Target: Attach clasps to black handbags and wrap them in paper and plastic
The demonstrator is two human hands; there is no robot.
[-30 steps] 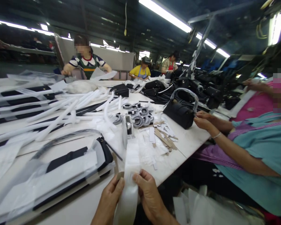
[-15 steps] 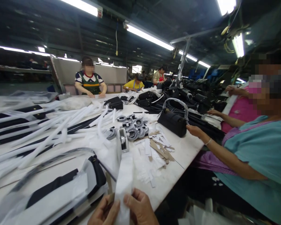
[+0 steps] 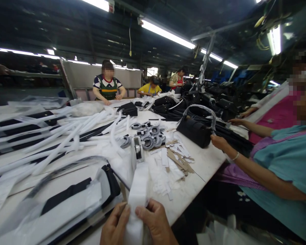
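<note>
The left hand (image 3: 116, 223) and right hand (image 3: 155, 219) are at the near edge of the bench (image 3: 206, 166). Each shows a narrow grip, pinched on opposite edges of a white strip (image 3: 138, 185). The strip extends from the hands towards the base of a tape dispenser (image 3: 137, 149); whether the two touch cannot be told. Left of the strip lies a black bag in clear wrapping (image 3: 113, 183). Grey coils (image 3: 148, 142) lie beside the dispenser, with paper scraps (image 3: 180, 156) to its right. Further right, a co-worker's hand (image 3: 220, 143) is at the side of a black handbag (image 3: 193, 131) on the bench.
</note>
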